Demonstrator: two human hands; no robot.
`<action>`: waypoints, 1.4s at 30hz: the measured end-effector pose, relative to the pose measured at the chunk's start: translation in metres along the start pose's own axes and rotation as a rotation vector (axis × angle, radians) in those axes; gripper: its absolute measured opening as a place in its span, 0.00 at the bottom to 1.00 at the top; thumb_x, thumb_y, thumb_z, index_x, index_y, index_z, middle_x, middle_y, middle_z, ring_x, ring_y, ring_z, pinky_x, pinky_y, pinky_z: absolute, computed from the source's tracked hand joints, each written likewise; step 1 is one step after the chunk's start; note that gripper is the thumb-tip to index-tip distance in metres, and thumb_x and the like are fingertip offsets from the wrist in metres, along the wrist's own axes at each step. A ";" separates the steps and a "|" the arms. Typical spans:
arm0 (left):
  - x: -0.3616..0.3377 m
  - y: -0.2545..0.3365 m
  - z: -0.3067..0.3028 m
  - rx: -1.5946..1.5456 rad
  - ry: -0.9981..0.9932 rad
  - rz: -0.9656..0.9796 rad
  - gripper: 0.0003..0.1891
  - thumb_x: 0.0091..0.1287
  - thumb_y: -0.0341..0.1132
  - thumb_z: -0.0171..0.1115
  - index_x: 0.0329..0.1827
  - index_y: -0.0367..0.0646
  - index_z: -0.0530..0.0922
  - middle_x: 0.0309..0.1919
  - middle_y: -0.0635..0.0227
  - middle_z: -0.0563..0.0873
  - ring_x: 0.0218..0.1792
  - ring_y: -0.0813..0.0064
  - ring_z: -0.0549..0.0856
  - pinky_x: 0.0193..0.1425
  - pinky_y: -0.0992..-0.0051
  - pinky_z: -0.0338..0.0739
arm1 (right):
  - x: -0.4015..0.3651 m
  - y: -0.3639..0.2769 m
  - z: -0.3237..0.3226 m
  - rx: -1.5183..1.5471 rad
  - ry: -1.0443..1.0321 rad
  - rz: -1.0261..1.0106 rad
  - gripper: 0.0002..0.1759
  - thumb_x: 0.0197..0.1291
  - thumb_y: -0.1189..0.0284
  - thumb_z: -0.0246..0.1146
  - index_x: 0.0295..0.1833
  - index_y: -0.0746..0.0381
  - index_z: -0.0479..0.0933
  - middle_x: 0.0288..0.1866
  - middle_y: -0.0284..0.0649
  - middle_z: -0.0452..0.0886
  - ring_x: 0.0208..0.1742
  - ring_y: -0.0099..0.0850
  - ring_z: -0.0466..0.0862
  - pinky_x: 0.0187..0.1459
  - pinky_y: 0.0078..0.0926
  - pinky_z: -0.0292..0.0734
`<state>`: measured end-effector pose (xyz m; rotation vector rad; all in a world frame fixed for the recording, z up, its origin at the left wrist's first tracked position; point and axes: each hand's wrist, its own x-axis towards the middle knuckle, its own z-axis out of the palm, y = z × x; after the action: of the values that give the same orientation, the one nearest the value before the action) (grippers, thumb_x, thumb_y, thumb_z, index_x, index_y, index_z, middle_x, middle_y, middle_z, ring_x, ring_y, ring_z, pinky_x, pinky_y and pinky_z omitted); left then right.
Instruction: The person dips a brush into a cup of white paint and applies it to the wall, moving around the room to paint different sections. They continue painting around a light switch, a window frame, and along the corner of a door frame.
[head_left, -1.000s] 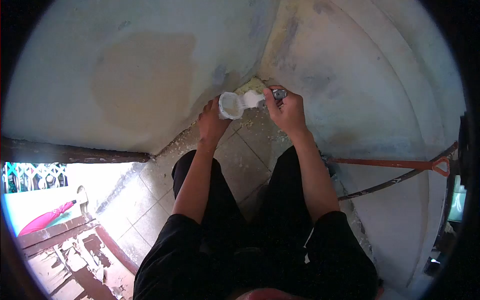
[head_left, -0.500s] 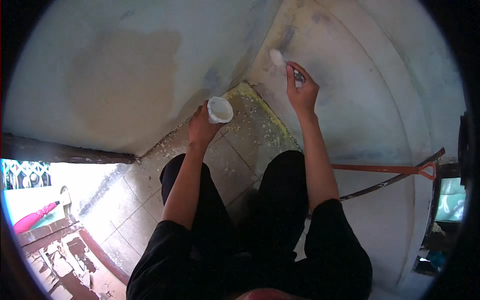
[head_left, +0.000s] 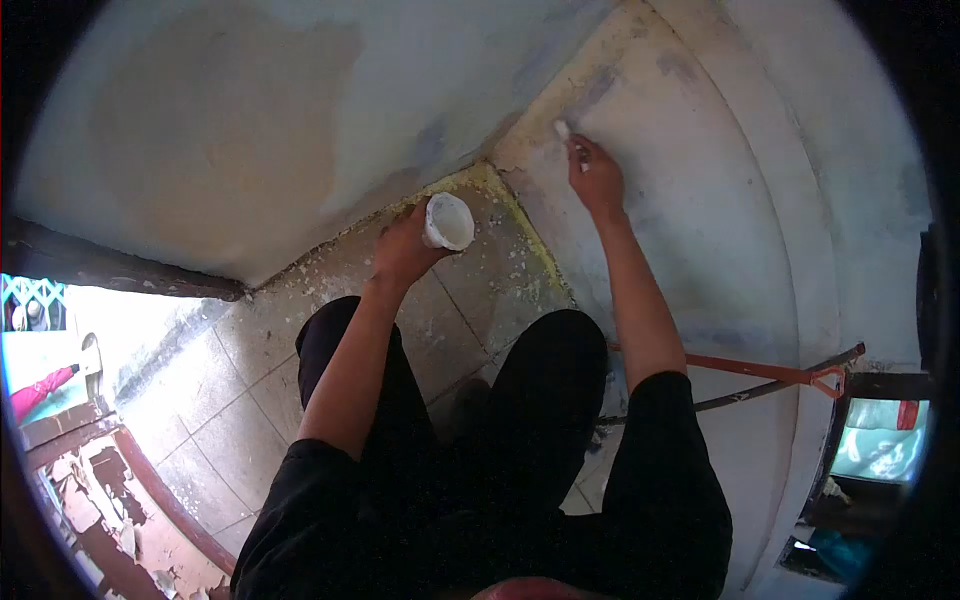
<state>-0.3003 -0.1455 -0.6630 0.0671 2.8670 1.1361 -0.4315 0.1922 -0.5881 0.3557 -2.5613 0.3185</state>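
Observation:
My left hand [head_left: 403, 250] is wrapped round a white plastic cup [head_left: 449, 222], which is tilted so its mouth faces me and its pale inside shows. It is held over the tiled floor near the corner of the walls. In my right hand [head_left: 597, 180] is a small paintbrush [head_left: 563, 131] with a white tip, its handle mostly hidden by my closed fingers. The white tip is right at the surface of the right-hand wall [head_left: 690, 190], which carries grey and yellowish patches.
Yellow and white specks dot the tiled floor [head_left: 225, 440] toward the corner. An orange-brown bar [head_left: 750, 368] and a dark rod [head_left: 750, 393] cross at the right. A peeling reddish board [head_left: 130, 500] lies lower left. The left wall [head_left: 230, 130] has a large brown patch.
My right hand has moved slightly down with the paintbrush, whose white tip now shows narrower. The cup has shifted a little right in view. The whole view has tilted slightly.

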 end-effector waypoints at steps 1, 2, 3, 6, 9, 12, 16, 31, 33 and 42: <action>0.001 -0.005 0.003 -0.046 0.011 0.034 0.54 0.53 0.56 0.86 0.83 0.50 0.69 0.67 0.54 0.86 0.68 0.48 0.85 0.72 0.48 0.79 | 0.007 -0.004 -0.013 -0.040 0.078 -0.032 0.13 0.77 0.63 0.68 0.56 0.58 0.89 0.49 0.47 0.93 0.44 0.43 0.94 0.47 0.38 0.90; 0.002 -0.008 0.005 -0.092 0.021 0.068 0.55 0.53 0.56 0.86 0.83 0.49 0.68 0.68 0.54 0.86 0.68 0.49 0.85 0.72 0.48 0.79 | 0.014 -0.007 -0.025 -0.041 0.071 -0.036 0.13 0.77 0.63 0.68 0.56 0.58 0.89 0.49 0.47 0.93 0.44 0.43 0.94 0.47 0.38 0.90; 0.002 -0.010 0.005 -0.097 0.019 0.063 0.55 0.53 0.56 0.86 0.83 0.49 0.68 0.68 0.54 0.86 0.68 0.49 0.85 0.72 0.48 0.79 | 0.022 -0.010 -0.038 0.006 0.200 -0.055 0.12 0.77 0.64 0.68 0.56 0.58 0.89 0.49 0.46 0.93 0.44 0.41 0.94 0.46 0.37 0.90; 0.006 -0.013 0.008 -0.063 -0.031 0.033 0.55 0.54 0.56 0.86 0.84 0.48 0.68 0.69 0.55 0.85 0.69 0.50 0.84 0.72 0.48 0.80 | 0.043 -0.014 -0.070 0.029 0.452 -0.170 0.11 0.77 0.66 0.69 0.56 0.60 0.89 0.49 0.44 0.94 0.44 0.38 0.95 0.44 0.37 0.90; 0.007 -0.018 0.013 -0.064 0.006 0.082 0.53 0.54 0.56 0.86 0.83 0.50 0.69 0.68 0.57 0.85 0.69 0.50 0.84 0.69 0.49 0.82 | 0.042 -0.017 -0.073 0.019 0.543 -0.229 0.11 0.76 0.69 0.70 0.56 0.61 0.89 0.49 0.44 0.94 0.45 0.38 0.95 0.45 0.37 0.90; 0.007 -0.006 0.001 -0.073 -0.083 0.025 0.51 0.55 0.56 0.86 0.81 0.54 0.69 0.68 0.58 0.86 0.69 0.50 0.84 0.68 0.48 0.83 | 0.016 -0.002 -0.038 -0.020 0.385 -0.216 0.11 0.76 0.67 0.68 0.57 0.59 0.89 0.48 0.44 0.93 0.46 0.39 0.94 0.45 0.37 0.90; 0.002 -0.003 -0.001 -0.069 -0.076 0.020 0.51 0.53 0.54 0.87 0.81 0.56 0.70 0.67 0.58 0.87 0.68 0.48 0.85 0.67 0.49 0.83 | -0.017 0.004 0.009 -0.030 0.012 -0.036 0.13 0.78 0.61 0.65 0.58 0.56 0.88 0.46 0.44 0.93 0.45 0.42 0.93 0.45 0.41 0.90; 0.014 -0.020 0.015 -0.131 -0.050 0.066 0.51 0.52 0.54 0.88 0.80 0.54 0.72 0.64 0.56 0.89 0.65 0.50 0.87 0.68 0.50 0.83 | 0.045 -0.007 -0.106 -0.163 0.305 -0.421 0.12 0.73 0.72 0.70 0.58 0.56 0.88 0.45 0.38 0.90 0.46 0.38 0.91 0.47 0.39 0.88; 0.015 -0.016 0.013 -0.118 -0.060 0.061 0.52 0.52 0.54 0.88 0.80 0.54 0.71 0.64 0.56 0.88 0.66 0.50 0.87 0.68 0.50 0.83 | 0.014 0.016 -0.064 -0.100 0.154 -0.431 0.11 0.73 0.72 0.69 0.58 0.57 0.88 0.48 0.40 0.90 0.50 0.40 0.90 0.51 0.40 0.88; 0.017 -0.014 0.014 -0.085 -0.110 0.020 0.55 0.51 0.56 0.88 0.83 0.54 0.68 0.67 0.54 0.87 0.67 0.49 0.87 0.68 0.50 0.83 | 0.017 0.005 -0.053 -0.122 0.025 -0.316 0.15 0.77 0.62 0.66 0.59 0.59 0.87 0.47 0.44 0.91 0.46 0.46 0.91 0.48 0.45 0.89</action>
<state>-0.3169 -0.1451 -0.6836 0.1501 2.7256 1.2163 -0.4219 0.2094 -0.5362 0.6936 -2.4366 0.0498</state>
